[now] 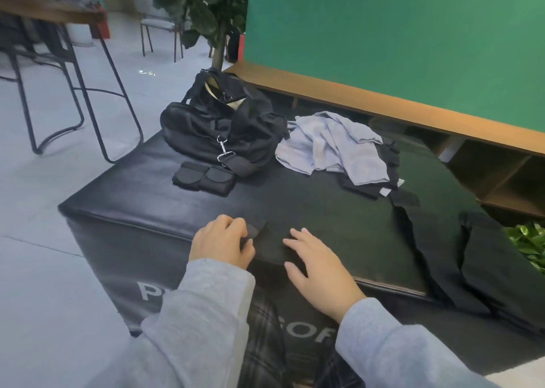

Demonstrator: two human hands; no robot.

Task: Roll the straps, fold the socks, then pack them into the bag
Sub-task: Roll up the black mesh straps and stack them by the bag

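Straps are what I work on now: one black strap (pixel 269 247) lies flat at the near edge of the black padded bench (pixel 324 210), between my two hands. My left hand (pixel 221 241) has its fingers curled around the left end of this strap, where a small flap stands up, and I pinch it there. My right hand (pixel 317 265) rests flat on the other part of the strap, with straight fingers, holding nothing, only pressing.

Two straps already rolled (pixel 204 178) sit side by side near the far left corner of the bench, just in front of the black bag (pixel 218 128), which is open at the top. A light grey cloth (pixel 333 145) is in a heap on the far side, to the right of the bag, and some dark pieces are partly under it; I cannot tell if these are socks. More black fabric (pixel 436 240) hangs over the right edge.

I think the rolling of this strap is only beginning. The danger is that the strap is very close to the near edge; if my right hand lifts too soon, the loose part can slide down from the bench. Also, if I roll loosely, the roll may become crooked and open again. Black on black makes the strap borders difficult to see.
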